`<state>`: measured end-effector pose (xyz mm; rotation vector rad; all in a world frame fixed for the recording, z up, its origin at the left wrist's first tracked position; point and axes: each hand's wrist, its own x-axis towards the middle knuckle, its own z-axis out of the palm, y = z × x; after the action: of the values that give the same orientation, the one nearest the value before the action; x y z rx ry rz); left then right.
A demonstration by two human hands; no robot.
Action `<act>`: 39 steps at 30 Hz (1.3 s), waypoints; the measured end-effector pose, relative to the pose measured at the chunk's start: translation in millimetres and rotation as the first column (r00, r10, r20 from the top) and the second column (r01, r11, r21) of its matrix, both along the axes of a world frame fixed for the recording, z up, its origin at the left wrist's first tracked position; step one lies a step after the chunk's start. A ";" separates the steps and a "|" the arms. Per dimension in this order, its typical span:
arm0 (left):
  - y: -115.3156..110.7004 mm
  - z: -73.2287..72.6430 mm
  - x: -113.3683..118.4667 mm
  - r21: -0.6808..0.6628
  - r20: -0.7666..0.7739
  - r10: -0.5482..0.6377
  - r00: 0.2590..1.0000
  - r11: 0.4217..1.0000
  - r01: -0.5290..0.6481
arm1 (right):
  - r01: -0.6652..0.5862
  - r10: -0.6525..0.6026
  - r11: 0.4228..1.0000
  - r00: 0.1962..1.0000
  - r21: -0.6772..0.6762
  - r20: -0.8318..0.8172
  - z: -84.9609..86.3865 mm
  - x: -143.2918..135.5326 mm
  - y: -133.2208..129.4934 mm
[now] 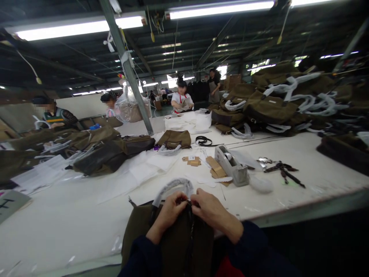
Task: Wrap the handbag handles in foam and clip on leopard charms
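Observation:
An olive-brown handbag (175, 242) stands at the table's near edge, close against my body. Its handle (173, 186) is wrapped in clear-white plastic and arches up behind my fingers. At the handle's right base, my left hand (171, 211) and my right hand (211, 211) meet with pinched fingertips. Between them is the upper end of a dark strap (190, 221), which hangs down the bag's side. A small shiny bit shows at the fingertips, but its exact form is hidden. Both hands are closed.
A grey tape dispenser (232, 167), brown cardboard tags (217, 167) and dark straps with metal clasps (284, 171) lie ahead to the right. Bags pile up at right (268, 104) and left (100, 152). A metal post (129, 73) rises mid-table. Several people work beyond.

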<state>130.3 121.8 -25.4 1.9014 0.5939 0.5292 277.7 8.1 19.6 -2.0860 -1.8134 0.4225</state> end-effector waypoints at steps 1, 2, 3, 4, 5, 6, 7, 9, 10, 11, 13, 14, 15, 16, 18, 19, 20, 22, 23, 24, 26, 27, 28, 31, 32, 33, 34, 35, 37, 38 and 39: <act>0.0 0.4 -0.4 -0.005 0.005 -0.011 1.000 1.000 0.011 | 0.003 -0.003 1.000 1.000 -0.002 0.013 -0.7 -1.1 0.5; -0.1 1.3 -0.9 -0.007 0.009 -0.024 1.000 1.000 0.024 | 0.009 -0.009 1.000 1.000 -0.004 0.025 -1.8 -2.1 0.9; -0.4 2.5 -1.3 -0.010 0.009 -0.039 0.999 0.999 0.039 | 0.015 -0.014 1.000 0.999 -0.006 0.036 -3.2 -3.1 1.2; -0.8 3.8 -1.7 -0.014 0.009 -0.051 0.999 0.999 0.051 | 0.021 -0.021 1.000 0.999 -0.003 0.043 -4.9 -4.1 1.4; -1.2 4.9 -2.1 -0.022 0.010 -0.061 0.998 0.998 0.061 | 0.029 -0.029 1.000 0.998 0.001 0.048 -6.7 -5.1 1.5; -1.5 5.6 -2.4 -0.031 0.014 -0.068 0.998 0.997 0.068 | 0.039 -0.039 0.999 0.998 0.011 0.052 -8.7 -6.1 1.6; -1.6 5.9 -2.6 -0.043 0.018 -0.074 0.997 0.996 0.074 | 0.052 -0.053 0.998 0.997 0.025 0.056 -10.6 -7.0 1.6; -1.3 5.0 -3.1 -0.069 0.024 -0.086 0.996 0.994 0.087 | 0.080 -0.083 0.996 0.994 0.047 0.069 -14.0 -8.9 1.5; -0.9 4.2 -3.3 -0.080 0.025 -0.089 0.996 0.993 0.091 | 0.091 -0.095 0.994 0.992 0.053 0.078 -15.1 -9.8 1.5; -0.4 3.3 -3.6 -0.086 0.019 -0.094 0.995 0.992 0.095 | 0.098 -0.102 0.994 0.991 0.055 0.087 -15.9 -10.6 1.6; 0.6 2.2 -4.2 -0.055 -0.009 -0.092 0.996 0.994 0.091 | 0.099 -0.103 0.994 0.990 0.048 0.101 -16.3 -12.5 2.0; 1.0 2.2 -4.6 0.002 -0.030 -0.086 0.996 0.996 0.086 | 0.096 -0.100 0.994 0.989 0.043 0.110 -16.1 -13.6 2.5; 1.3 2.5 -4.9 0.082 -0.053 -0.077 0.996 0.993 0.081 | 0.093 -0.098 0.995 0.988 0.040 0.122 -15.8 -14.8 3.1; 1.4 3.2 -5.3 0.171 -0.074 -0.068 0.995 0.982 0.080 | 0.089 -0.094 0.995 0.986 0.036 0.140 -15.6 -16.2 3.8; 1.2 5.2 -5.9 0.324 -0.117 -0.061 0.991 0.941 0.096 | 0.082 -0.086 0.996 0.979 0.031 0.182 -15.4 -19.0 5.4; 1.0 6.4 -6.2 0.370 -0.141 -0.064 0.988 0.922 0.112 | 0.080 -0.084 0.996 0.976 0.030 0.199 -15.3 -20.2 6.1; 1.0 7.7 -6.5 0.398 -0.169 -0.070 0.983 0.908 0.133 | 0.079 -0.083 0.996 0.974 0.030 0.208 -15.3 -21.0 6.5; 2.1 11.5 -7.4 0.432 -0.230 -0.080 0.970 0.885 0.175 | 0.076 -0.081 0.997 0.978 0.031 0.193 -14.9 -21.2 6.2; 3.4 14.2 -8.0 0.443 -0.251 -0.083 0.964 0.876 0.191 | 0.073 -0.077 0.997 0.983 0.035 0.166 -14.7 -20.4 5.5; 5.1 17.6 -8.8 0.447 -0.263 -0.087 0.961 0.872 0.201 | 0.068 -0.073 0.997 0.989 0.043 0.125 -14.5 -18.9 4.4; 9.7 26.5 -11.8 0.429 -0.265 -0.094 0.960 0.880 0.205 | 0.058 -0.059 0.995 0.998 0.081 0.004 -14.7 -13.7 1.2; 12.0 31.9 -14.3 0.406 -0.264 -0.097 0.960 0.891 0.202 | 0.057 -0.050 0.993 0.996 0.107 -0.068 -15.1 -9.9 -0.8; 13.9 37.7 -17.4 0.367 -0.265 -0.105 0.959 0.908 0.201 | 0.059 -0.042 0.990 0.990 0.127 -0.134 -15.6 -5.5 -3.1; 13.9 53.8 -29.5 0.112 -0.225 -0.122 0.967 0.982 0.150 | 0.072 -0.047 0.991 0.975 0.110 -0.217 -16.3 10.4 -11.3; 11.2 57.3 -33.4 -0.010 -0.181 -0.117 0.977 0.993 0.117 | 0.077 -0.059 0.993 0.979 0.087 -0.195 -15.7 15.7 -14.6; 7.0 59.2 -36.5 -0.130 -0.123 -0.100 0.987 0.988 0.084 | 0.079 -0.068 0.995 0.984 0.063 -0.162 -14.7 20.6 -18.0; 1.5 59.4 -38.6 -0.236 -0.057 -0.071 0.996 0.970 0.055 | 0.076 -0.070 0.996 0.989 0.042 -0.127 -13.3 24.8 -21.5; -4.9 57.9 -39.3 -0.320 0.012 -0.036 0.999 0.947 0.038 | 0.071 -0.068 0.997 0.993 0.023 -0.096 -11.6 28.2 -24.8; -18.7 51.1 -36.7 -0.441 0.137 0.038 0.990 0.897 0.027 | 0.061 -0.061 0.998 0.997 0.004 -0.048 -8.2 32.1 -30.8; -25.0 46.6 -33.7 -0.486 0.180 0.072 0.981 0.873 0.025 | 0.063 -0.063 0.998 0.997 0.015 -0.034 -6.7 32.5 -33.0; -30.3 42.1 -30.1 -0.521 0.210 0.099 0.973 0.853 0.025 | 0.075 -0.074 0.996 0.997 0.049 -0.034 -5.6 32.0 -34.6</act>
<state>100.2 91.4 16.7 1.2927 0.5543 0.5391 309.6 -26.5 14.0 -2.0931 -1.7048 0.3843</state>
